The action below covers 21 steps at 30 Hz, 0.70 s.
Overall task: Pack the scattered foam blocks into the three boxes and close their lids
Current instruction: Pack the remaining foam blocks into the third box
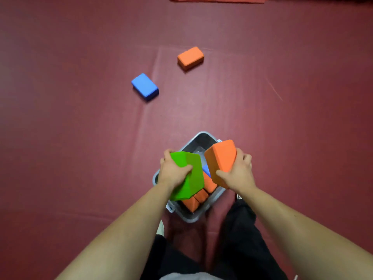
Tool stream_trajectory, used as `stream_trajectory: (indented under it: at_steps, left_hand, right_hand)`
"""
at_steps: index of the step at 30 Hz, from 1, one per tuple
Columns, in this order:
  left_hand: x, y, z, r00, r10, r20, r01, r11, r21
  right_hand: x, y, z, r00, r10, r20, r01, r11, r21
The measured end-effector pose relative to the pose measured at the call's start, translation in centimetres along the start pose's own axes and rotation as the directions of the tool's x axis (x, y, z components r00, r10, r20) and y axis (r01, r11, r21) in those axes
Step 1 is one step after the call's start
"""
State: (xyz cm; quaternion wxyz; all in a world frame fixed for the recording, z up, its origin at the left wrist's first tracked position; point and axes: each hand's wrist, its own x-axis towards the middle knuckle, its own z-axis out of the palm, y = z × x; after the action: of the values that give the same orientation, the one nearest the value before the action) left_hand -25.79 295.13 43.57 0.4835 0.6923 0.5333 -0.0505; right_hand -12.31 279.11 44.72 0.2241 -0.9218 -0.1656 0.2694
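Left hand (pixel 175 172) grips green block (pixel 189 178), apparently above grey box (pixel 201 136).

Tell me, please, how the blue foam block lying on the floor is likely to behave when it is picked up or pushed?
The blue block lies flat on a broad face, so a push should slide it, not roll or tip it. It probably weighs little: each hand, left hand and right hand, holds a similar block alone. Its matte surface suggests a secure grip.

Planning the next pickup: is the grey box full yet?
Not full. The box holds orange blocks at its near end; bare floor shows at its far end.
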Motion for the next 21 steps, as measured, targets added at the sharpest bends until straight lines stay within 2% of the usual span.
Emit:
stream_trajectory:
  at_steps: [5, 9, 13, 21]
  left_hand:
    - [3.7, 1.2, 6.3, 0.965, -0.202, -0.17, 0.185, 0.976, -0.113]
    - [7.5, 1.1, 12.0, 0.906, -0.34, -0.25, 0.286, 0.93, -0.23]
    - [10.7, -0.1, 14.8, 0.872, -0.355, -0.337, 0.277, 0.925, -0.26]
    - [17.1, -5.1, 18.5, 0.843, -0.385, -0.375, 0.305, 0.918, -0.255]
  right_hand:
    - [9.6, 3.2, 0.8, 0.974, -0.139, 0.18, 0.127, 0.989, 0.076]
    - [16.3, 6.5, 2.3, 0.934, -0.216, 0.285, 0.214, 0.976, 0.038]
    - [20.4, 8.8, 4.6, 0.914, -0.242, 0.327, 0.258, 0.966, -0.005]
    - [26.2, 11.9, 11.0, 0.863, -0.361, 0.354, 0.374, 0.927, 0.034]
